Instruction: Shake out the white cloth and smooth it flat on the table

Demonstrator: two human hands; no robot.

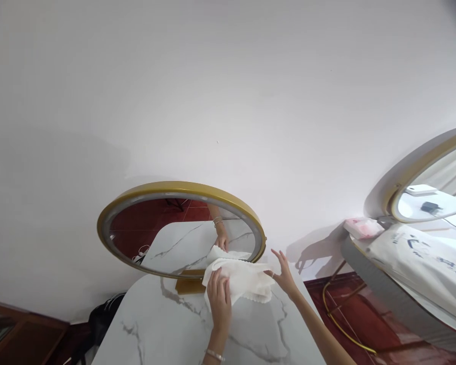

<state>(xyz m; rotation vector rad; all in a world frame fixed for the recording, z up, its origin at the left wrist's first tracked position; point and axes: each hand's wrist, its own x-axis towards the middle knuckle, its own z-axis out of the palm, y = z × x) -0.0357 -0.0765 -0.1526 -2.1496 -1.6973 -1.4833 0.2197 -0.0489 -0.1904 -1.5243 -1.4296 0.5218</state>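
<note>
A white cloth with scalloped edges lies loosely folded on the marble-patterned table, at the foot of a round gold-rimmed mirror. My left hand is on the cloth's left part, fingers bent and closed down on the fabric. At the cloth's right end, my right hand is open, its fingers spread upward and its thumb by the cloth's edge. Whether that thumb touches the fabric I cannot tell. The mirror reflects one hand and part of the cloth.
A gold mirror base stands just left of the cloth. To the right, a second table holds a pink-and-white tissue pack, a printed white bag and another round mirror. A black item sits low at the left.
</note>
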